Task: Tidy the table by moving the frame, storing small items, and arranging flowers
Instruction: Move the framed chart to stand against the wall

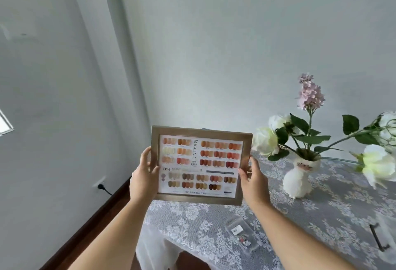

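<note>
The person holds the frame (200, 165) up off the table (334, 211), just below the middle of the picture, tilted with its face toward them. It shows a printed chart of nail colours. The left hand (143, 178) clasps the frame's left edge, thumb over the front and the other fingers hidden behind. The right hand (252, 180) pinches the right edge low down, thumb on the front border and the rest behind. So both sets of fingers are closed on the frame, one to each side.

By my reading the frame is only mid-move: it is in the air above the table's left corner, and I cannot tell where it is meant to go.

The small items look untouched. A clear packet (239, 232) with tiny pieces inside lies flat on the lace cloth at lower centre right, and a dark handle-like piece (378, 238) rests on something pale at the far right edge.

The flowers (310, 128) at the right stand in a white cat-shaped vase (299, 176), splayed wide, with one stem leaning far toward the right edge. Arranging them seems still to come.
</note>
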`<state>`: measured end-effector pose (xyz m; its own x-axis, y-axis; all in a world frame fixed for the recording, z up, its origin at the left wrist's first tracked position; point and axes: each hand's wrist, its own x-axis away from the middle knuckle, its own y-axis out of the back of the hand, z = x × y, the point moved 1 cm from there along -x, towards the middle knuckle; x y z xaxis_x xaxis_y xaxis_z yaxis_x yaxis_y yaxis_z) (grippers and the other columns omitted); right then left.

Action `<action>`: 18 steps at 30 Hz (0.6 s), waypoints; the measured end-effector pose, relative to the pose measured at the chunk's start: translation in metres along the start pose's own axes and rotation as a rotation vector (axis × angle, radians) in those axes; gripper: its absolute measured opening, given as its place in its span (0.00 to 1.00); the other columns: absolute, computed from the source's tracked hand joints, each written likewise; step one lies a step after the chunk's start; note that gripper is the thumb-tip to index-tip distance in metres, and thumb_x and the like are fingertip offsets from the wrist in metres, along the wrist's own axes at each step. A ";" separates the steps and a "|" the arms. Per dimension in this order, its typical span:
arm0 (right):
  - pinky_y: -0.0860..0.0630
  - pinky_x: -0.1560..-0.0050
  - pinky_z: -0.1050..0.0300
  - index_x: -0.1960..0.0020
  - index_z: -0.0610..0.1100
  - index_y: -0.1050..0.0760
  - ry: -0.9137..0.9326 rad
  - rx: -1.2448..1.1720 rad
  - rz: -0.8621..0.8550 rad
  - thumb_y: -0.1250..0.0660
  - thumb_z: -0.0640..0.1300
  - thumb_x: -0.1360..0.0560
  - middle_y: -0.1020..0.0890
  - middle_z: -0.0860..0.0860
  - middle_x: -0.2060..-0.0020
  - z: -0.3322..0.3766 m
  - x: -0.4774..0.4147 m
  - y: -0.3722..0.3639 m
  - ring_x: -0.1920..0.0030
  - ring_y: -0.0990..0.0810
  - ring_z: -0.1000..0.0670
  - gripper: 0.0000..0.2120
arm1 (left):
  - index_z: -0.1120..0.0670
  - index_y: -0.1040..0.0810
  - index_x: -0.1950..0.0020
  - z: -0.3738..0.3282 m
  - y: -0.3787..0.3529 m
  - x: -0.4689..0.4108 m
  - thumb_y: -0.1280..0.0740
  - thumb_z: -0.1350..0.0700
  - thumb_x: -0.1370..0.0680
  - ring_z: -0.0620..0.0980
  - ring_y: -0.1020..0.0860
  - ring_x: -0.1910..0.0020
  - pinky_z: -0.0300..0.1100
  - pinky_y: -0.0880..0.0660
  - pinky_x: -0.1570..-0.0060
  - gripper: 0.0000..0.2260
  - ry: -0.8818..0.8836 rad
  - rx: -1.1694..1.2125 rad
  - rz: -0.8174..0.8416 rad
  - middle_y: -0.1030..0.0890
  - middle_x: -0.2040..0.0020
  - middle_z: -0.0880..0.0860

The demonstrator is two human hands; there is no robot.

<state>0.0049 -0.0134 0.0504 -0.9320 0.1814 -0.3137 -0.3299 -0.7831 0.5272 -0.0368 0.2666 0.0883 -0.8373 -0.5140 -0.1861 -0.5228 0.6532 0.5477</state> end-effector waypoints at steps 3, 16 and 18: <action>0.21 0.73 0.58 0.36 0.46 0.34 -0.022 0.007 -0.025 0.36 0.42 0.24 0.20 0.53 0.61 0.014 -0.013 -0.031 0.66 0.20 0.52 0.18 | 0.34 0.39 0.35 0.011 0.007 -0.040 0.37 0.56 0.23 0.42 0.24 0.65 0.38 0.31 0.71 0.22 0.008 -0.006 0.036 0.18 0.47 0.50; 0.23 0.69 0.59 0.34 0.46 0.33 -0.096 0.062 -0.066 0.34 0.42 0.26 0.19 0.51 0.59 -0.012 -0.102 -0.075 0.65 0.21 0.52 0.21 | 0.36 0.39 0.35 0.021 -0.067 -0.145 0.36 0.56 0.24 0.50 0.23 0.59 0.41 0.30 0.66 0.23 0.002 -0.028 0.151 0.18 0.47 0.50; 0.22 0.65 0.56 0.34 0.45 0.33 -0.106 0.080 -0.082 0.33 0.42 0.26 0.17 0.48 0.57 -0.022 -0.115 -0.081 0.64 0.22 0.51 0.22 | 0.36 0.39 0.35 0.023 -0.083 -0.158 0.36 0.56 0.24 0.51 0.22 0.57 0.43 0.28 0.64 0.23 0.006 -0.050 0.168 0.18 0.47 0.52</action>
<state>0.1417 0.0165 0.0265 -0.9107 0.3078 -0.2753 -0.4124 -0.7138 0.5660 0.1348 0.3066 0.0537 -0.9114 -0.4029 -0.0838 -0.3665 0.7022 0.6104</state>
